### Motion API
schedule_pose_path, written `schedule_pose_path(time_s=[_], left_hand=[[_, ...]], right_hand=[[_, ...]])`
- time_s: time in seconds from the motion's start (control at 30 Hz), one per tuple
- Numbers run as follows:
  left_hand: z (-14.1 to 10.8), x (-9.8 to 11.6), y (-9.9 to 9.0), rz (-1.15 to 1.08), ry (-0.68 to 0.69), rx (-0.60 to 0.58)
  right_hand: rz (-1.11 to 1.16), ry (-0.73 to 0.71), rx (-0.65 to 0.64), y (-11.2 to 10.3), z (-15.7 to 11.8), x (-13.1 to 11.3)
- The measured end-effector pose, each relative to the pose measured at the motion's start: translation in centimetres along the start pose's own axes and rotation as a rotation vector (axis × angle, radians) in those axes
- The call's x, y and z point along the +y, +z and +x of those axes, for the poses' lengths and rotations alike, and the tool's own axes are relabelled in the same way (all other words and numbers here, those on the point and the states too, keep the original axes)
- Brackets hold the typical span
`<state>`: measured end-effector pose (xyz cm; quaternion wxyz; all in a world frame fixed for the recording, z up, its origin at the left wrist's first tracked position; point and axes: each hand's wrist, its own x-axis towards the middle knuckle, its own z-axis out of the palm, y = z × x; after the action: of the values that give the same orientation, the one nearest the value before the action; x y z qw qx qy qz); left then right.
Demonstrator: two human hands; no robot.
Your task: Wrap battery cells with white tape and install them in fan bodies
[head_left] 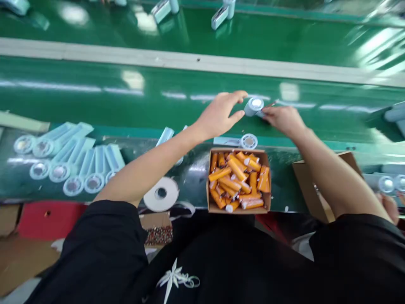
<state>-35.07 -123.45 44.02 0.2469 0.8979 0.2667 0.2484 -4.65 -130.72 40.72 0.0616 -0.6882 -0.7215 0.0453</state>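
Observation:
A pale blue housing with a round head (254, 105) is over the green belt, its narrower part running toward my right hand (283, 120). My right fingers are closed on that narrow end, where a thin reddish-brown strand or wire also shows. Just left of the round head is my left hand (221, 112), thumb and fingers apart, with nothing in it. Nearer me, another pale blue housing (248, 141) lies flat along the belt's edge. Below it stands a cardboard box (209, 202) full of orange battery-like cylinders (236, 169).
Several pale blue housings (72, 162) lie in rows at left. A white tape roll (161, 193) sits by the bench edge. At right are an open carton (310, 190), more housings and another person's hand (389, 207). Housings (220, 17) stand on the far belt, beyond a pale rail (196, 61).

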Motion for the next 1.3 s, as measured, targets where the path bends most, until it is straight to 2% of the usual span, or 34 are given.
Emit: schedule_pose_path(time_s=[0.03, 0.1, 0.17, 0.23, 0.27, 0.33, 0.4, 0.43, 0.5, 0.57, 0.63, 0.7, 0.77, 0.83, 0.93, 0.97, 1.03, 1.1, 1.23, 1.3], left_hand=[[-3.0, -0.2, -1.9, -0.003, -0.01, 0.057], [-10.8, -0.1, -5.2, 0.022, -0.052, 0.127], [-19.7, 0.2, -7.3, 0.083, -0.084, 0.109], [-27.5, 0.1, -8.1, 0.173, -0.07, -0.015], [-30.3, -0.1, -8.0, 0.225, -0.079, -0.091], [-33.5, -0.4, -7.5, 0.313, -0.09, -0.185], [-34.2, 0.0, -7.1, 0.368, -0.078, -0.169], [-34.1, 0.6, -7.1, 0.383, -0.058, -0.133], [-33.6, 2.1, -7.6, 0.399, -0.023, -0.046], [-33.5, 3.4, -8.6, 0.407, 0.003, 0.034], [-33.7, 3.7, -9.8, 0.427, 0.03, 0.111], [-34.0, 3.2, -10.7, 0.436, 0.03, 0.227], [-34.2, 2.4, -11.0, 0.426, -0.009, 0.344], [-34.3, 2.0, -10.7, 0.416, -0.05, 0.389], [-34.0, 2.7, -9.4, 0.415, -0.06, 0.336], [-33.7, 3.2, -8.9, 0.409, -0.059, 0.307], [-33.0, 4.1, -8.0, 0.401, -0.063, 0.246], [-32.2, 4.9, -7.4, 0.407, -0.075, 0.2], [-31.1, 5.9, -7.2, 0.492, -0.044, 0.15], [-30.8, 6.3, -7.2, 0.552, -0.025, 0.129]], right_hand=[[-0.002, -0.004, 0.0, -0.9, 0.0, 0.5], [-0.027, -0.005, 0.056, -3.4, -0.9, 0.3], [0.005, 0.037, 0.16, -6.2, -3.1, -1.8], [0.128, 0.057, 0.249, -8.4, -6.4, -5.8], [0.22, 0.046, 0.276, -9.1, -8.1, -8.4], [0.423, 0.009, 0.302, -9.2, -11.6, -14.2], [0.62, -0.015, 0.233, -7.4, -14.4, -20.0], [0.719, -0.007, 0.145, -6.0, -15.5, -22.7], [0.952, 0.011, -0.163, -2.6, -17.2, -27.6], [1.122, -0.037, -0.447, 0.8, -18.4, -31.7], [1.145, -0.16, -0.577, 3.3, -19.1, -34.7], [0.963, -0.326, -0.59, 4.2, -19.3, -36.1], [0.694, -0.439, -0.569, 3.4, -18.6, -35.4], [0.499, -0.426, -0.426, 1.3, -16.8, -32.7], [0.257, -0.304, -0.091, -2.1, -13.2, -26.9], [0.168, -0.286, -0.052, -2.8, -12.0, -25.2], [0.106, -0.316, -0.101, -3.3, -10.3, -22.8], [0.289, -0.3, -0.09, -3.3, -10.0, -22.0], [0.856, -0.04, 0.219, -3.5, -12.6, -23.7], [0.934, -0.004, 0.172, -3.8, -14.1, -25.2]])
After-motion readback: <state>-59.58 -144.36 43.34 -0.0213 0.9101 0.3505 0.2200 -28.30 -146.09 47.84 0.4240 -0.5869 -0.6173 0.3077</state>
